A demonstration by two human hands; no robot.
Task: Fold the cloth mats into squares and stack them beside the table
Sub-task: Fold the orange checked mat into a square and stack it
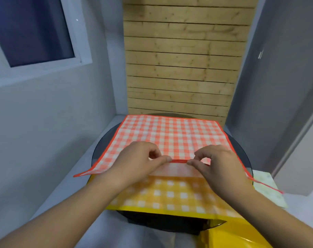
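Observation:
A red-and-white checked cloth mat [170,135] lies spread over a round dark glass table [98,151]. Under it, nearer to me, lies a yellow-and-white checked mat [170,196]. My left hand [141,158] and my right hand [214,160] each pinch the red mat's near hem between thumb and fingers, close together at the middle, and lift it slightly off the yellow mat. The red mat's near corners droop over the table's left and right edges.
A wooden slatted panel [184,56] stands behind the table. White walls and a window [32,31] are on the left, a grey door [284,77] on the right. A pale green patterned cloth [266,187] lies at the table's right. Something glossy yellow [229,235] sits at the bottom right.

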